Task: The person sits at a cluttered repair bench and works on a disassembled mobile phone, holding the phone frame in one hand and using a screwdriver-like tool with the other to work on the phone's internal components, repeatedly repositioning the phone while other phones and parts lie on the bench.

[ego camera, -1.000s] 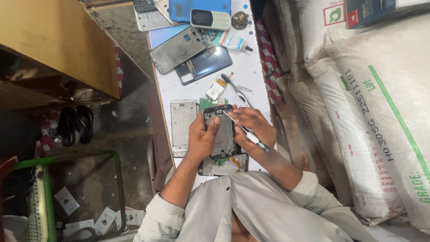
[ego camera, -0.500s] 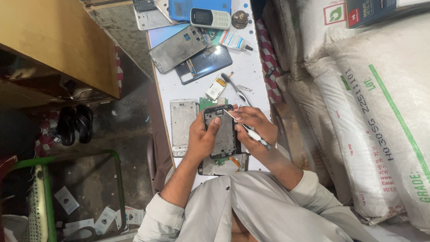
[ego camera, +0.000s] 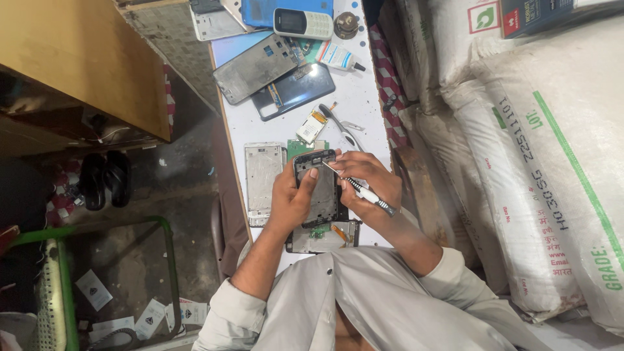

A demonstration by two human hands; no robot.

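Note:
My left hand [ego camera: 292, 195] grips an opened dark smartphone body [ego camera: 322, 192] from its left side, thumb over the upper edge, above a narrow white table [ego camera: 364, 110]. In my right hand [ego camera: 367, 182] is a small screwdriver [ego camera: 357, 188] with a white and black handle, its metal tip touching the phone's upper part. Another phone chassis with a green board [ego camera: 322, 235] lies on the table under the held phone. A silver phone frame [ego camera: 263, 182] lies just left of my left hand.
Farther up the table lie two phone back covers [ego camera: 257, 68], a keypad phone [ego camera: 302, 24], a glue tube [ego camera: 338, 57], a small module [ego camera: 311, 127] and tweezers [ego camera: 341, 133]. Big white sacks [ego camera: 539, 169] stand at the right. A wooden counter [ego camera: 78, 65], sandals [ego camera: 104, 179] and a green frame [ego camera: 58, 279] are at the left.
Hardly anything differs. My right hand has shifted the screwdriver slightly on the phone; my left hand keeps the same grip.

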